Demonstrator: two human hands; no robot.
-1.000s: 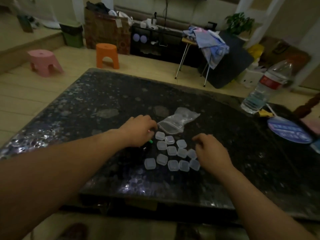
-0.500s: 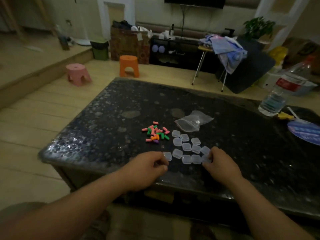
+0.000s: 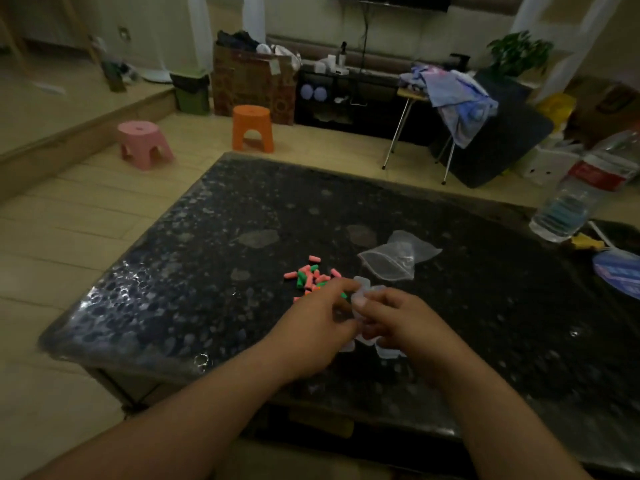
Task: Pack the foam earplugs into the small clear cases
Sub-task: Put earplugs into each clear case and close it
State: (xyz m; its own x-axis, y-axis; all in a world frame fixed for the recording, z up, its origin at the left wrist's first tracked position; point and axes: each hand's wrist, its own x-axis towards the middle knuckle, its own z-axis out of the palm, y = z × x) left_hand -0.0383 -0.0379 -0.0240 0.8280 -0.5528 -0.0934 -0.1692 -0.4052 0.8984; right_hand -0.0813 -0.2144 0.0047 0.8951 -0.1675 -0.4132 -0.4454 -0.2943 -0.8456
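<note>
Hands meet over the near edge of the table [image 3: 207,271], just in front of the earplugs. Left hand [image 3: 317,323] and right hand [image 3: 407,323] both have fingers curled in, pinching one clear case [image 3: 362,289] between them, raised slightly off the top. The blur hides whether its lid is open. A grip from both sides probably serves to pry the lid, since a case this small gives one hand little purchase.

Foam earplugs [image 3: 310,275] lie in a loose pink, green and orange pile near the middle of the table, just beyond the left fingers and within easy reach for loading. Remaining cases [image 3: 388,353] sit under and just behind the hands, mostly covered. An empty plastic bag [image 3: 394,261] lies beyond them, and a water bottle [image 3: 571,202] stands at the far right edge.

Half a second back the hands were apart, one at each end of the case cluster, low on the tabletop. They have since closed together and picked one case out.
</note>
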